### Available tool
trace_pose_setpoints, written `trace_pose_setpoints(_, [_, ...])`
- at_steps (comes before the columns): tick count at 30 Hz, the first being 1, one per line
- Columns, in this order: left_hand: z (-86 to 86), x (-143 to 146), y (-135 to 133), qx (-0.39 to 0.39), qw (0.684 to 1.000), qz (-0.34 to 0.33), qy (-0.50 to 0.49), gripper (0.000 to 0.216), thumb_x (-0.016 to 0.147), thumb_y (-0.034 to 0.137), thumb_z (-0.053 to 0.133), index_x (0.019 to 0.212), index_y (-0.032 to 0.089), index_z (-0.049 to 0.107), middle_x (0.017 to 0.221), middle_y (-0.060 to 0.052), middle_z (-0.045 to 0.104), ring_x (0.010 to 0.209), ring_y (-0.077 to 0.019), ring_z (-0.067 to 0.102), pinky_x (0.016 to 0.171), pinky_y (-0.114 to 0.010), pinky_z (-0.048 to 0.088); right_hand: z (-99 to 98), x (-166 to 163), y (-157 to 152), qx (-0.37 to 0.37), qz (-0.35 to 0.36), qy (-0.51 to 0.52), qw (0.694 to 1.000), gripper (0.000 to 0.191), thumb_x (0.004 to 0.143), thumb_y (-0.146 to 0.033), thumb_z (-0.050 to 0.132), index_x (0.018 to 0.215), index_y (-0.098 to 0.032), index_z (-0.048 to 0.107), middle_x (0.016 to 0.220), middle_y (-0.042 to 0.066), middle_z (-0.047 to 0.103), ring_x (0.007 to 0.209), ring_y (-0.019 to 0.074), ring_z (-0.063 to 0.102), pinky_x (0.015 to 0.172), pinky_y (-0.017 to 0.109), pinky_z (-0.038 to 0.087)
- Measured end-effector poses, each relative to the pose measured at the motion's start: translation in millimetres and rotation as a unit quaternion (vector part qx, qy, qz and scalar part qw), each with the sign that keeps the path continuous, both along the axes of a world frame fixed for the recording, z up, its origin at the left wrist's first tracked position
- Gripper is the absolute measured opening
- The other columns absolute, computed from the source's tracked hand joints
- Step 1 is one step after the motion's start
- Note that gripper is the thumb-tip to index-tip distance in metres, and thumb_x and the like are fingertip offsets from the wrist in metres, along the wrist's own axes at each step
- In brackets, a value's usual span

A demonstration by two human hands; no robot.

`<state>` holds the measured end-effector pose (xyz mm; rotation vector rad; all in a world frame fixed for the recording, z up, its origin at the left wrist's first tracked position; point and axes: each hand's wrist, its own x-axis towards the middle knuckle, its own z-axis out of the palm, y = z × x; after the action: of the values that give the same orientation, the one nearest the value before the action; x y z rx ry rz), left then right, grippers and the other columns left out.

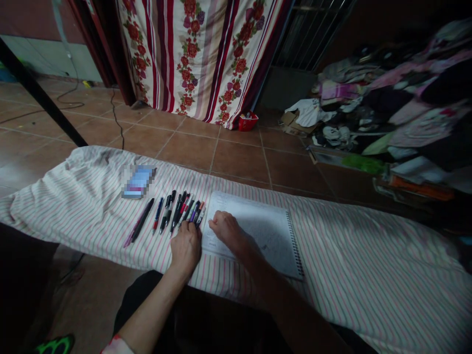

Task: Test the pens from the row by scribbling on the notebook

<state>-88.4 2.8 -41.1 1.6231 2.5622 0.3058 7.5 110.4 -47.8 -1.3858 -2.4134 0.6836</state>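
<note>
The left hand (186, 248) is curling at the near ends of a row of pens (180, 211), its grip unclear. The right hand (228, 231) is resting open on a spiral notebook (265, 236), lying right of the pens on striped cloth (368, 255); no writing is legible.

From my remote console, I see the cloth (354, 255) striped pink and grey-green on white. On the cloth lie black, red, blue and purple pens (177, 209) and a white notebook (258, 221). Beyond the cloth hangs a curtain (191, 54) with red flowers and maroon stripes.
</note>
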Motion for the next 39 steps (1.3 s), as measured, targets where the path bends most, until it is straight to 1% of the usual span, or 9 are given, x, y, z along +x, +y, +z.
trace_pose_setpoints(4, [-3.0, 0, 1, -0.001, 1.000, 0.019, 0.002, 0.023, 0.092, 0.027, 0.035, 0.093, 0.015, 0.055, 0.089, -0.010, 0.058, 0.088, -0.0238, 0.060, 0.064, -0.031, 0.043, -0.5, 3, 5, -0.050, -0.018, 0.050, 0.997, 0.013, 0.071, -0.017, 0.059, 0.060, -0.019, 0.052, 0.063, 0.004, 0.064, 0.065, 0.0170, 0.060, 0.063, 0.028, 0.042])
trace_pose_setpoints(7, [-3.2, 2, 2, -0.003, 0.999, 0.045, 0.004, 0.022, 0.091, 0.027, 0.037, 0.091, 0.015, 0.056, 0.088, -0.010, 0.059, 0.088, -0.0247, 0.060, 0.064, -0.031, 0.042, -3.9, 7, 7, -0.113, -0.028, 0.103, 0.988, 0.012, 0.073, -0.023, 0.057, 0.063, -0.019, 0.052, 0.057, 0.000, 0.062, 0.055, 0.0126, 0.059, 0.054, 0.023, 0.042])
trace_pose_setpoints(11, [0.4, 3, 3, -0.006, 0.999, 0.051, 0.005, 0.024, 0.091, 0.028, 0.038, 0.091, 0.015, 0.058, 0.088, -0.010, 0.061, 0.088, -0.0248, 0.060, 0.063, -0.032, 0.041, -5.3, 15, 4, -0.197, -0.033, 0.175, 0.964, 0.015, 0.074, -0.027, 0.057, 0.064, -0.019, 0.050, 0.055, -0.001, 0.062, 0.049, 0.0110, 0.060, 0.049, 0.021, 0.045])
trace_pose_setpoints(15, [2.2, 4, 5, -0.023, 0.999, 0.025, 0.002, 0.023, 0.091, 0.028, 0.039, 0.094, 0.017, 0.059, 0.097, -0.010, 0.061, 0.089, -0.0239, 0.059, 0.064, -0.031, 0.040, -4.1, 23, 0, -0.245, -0.028, 0.245, 0.938, 0.020, 0.071, -0.034, 0.062, 0.066, -0.019, 0.050, 0.056, -0.002, 0.062, 0.051, 0.0116, 0.061, 0.052, 0.024, 0.050])
trace_pose_setpoints(18, [0.3, 4, 7, -0.029, 0.999, 0.027, 0.001, 0.025, 0.092, 0.028, 0.037, 0.092, 0.017, 0.059, 0.097, -0.010, 0.060, 0.089, -0.0237, 0.059, 0.064, -0.031, 0.041, -4.1, 28, 0, -0.279, -0.018, 0.308, 0.909, 0.025, 0.066, -0.038, 0.068, 0.067, -0.019, 0.051, 0.055, -0.004, 0.058, 0.050, 0.0107, 0.059, 0.051, 0.024, 0.049])
trace_pose_setpoints(23, [2.1, 5, 8, -0.009, 0.998, 0.057, 0.005, 0.023, 0.090, 0.031, 0.040, 0.092, 0.017, 0.058, 0.093, -0.008, 0.061, 0.086, -0.0241, 0.060, 0.063, -0.031, 0.040, -3.0, 39, 4, -0.297, -0.022, 0.336, 0.894, 0.028, 0.063, -0.040, 0.070, 0.069, -0.019, 0.053, 0.055, -0.005, 0.057, 0.049, 0.0100, 0.058, 0.048, 0.023, 0.049])
trace_pose_setpoints(28, [10.2, 3, 4, -0.001, 0.999, 0.051, -0.009, 0.022, 0.089, 0.032, 0.041, 0.094, 0.017, 0.057, 0.094, -0.009, 0.061, 0.092, -0.0237, 0.057, 0.071, -0.031, 0.041, 0.3, 47, 14, -0.308, -0.044, 0.334, 0.890, 0.028, 0.064, -0.045, 0.070, 0.070, -0.019, 0.060, 0.056, -0.003, 0.060, 0.053, 0.0119, 0.060, 0.051, 0.025, 0.052])
trace_pose_setpoints(32, [9.3, 0, 3, 0.003, 0.999, 0.035, -0.010, 0.022, 0.090, 0.030, 0.041, 0.096, 0.017, 0.057, 0.093, -0.009, 0.061, 0.091, -0.0236, 0.057, 0.073, -0.032, 0.040, -2.8, 35, 30, -0.295, -0.059, 0.355, 0.885, 0.028, 0.064, -0.042, 0.071, 0.075, -0.017, 0.065, 0.062, -0.001, 0.063, 0.056, 0.0110, 0.062, 0.056, 0.024, 0.053])
trace_pose_setpoints(39, [3.2, -5, 1, 0.009, 1.000, 0.017, 0.000, 0.024, 0.090, 0.027, 0.039, 0.102, 0.017, 0.057, 0.096, -0.009, 0.061, 0.092, -0.0240, 0.055, 0.074, -0.033, 0.040, -6.1, 3, 49, -0.324, -0.049, 0.360, 0.873, 0.021, 0.068, -0.035, 0.070, 0.075, -0.016, 0.065, 0.067, 0.000, 0.065, 0.061, 0.0115, 0.066, 0.060, 0.024, 0.055])
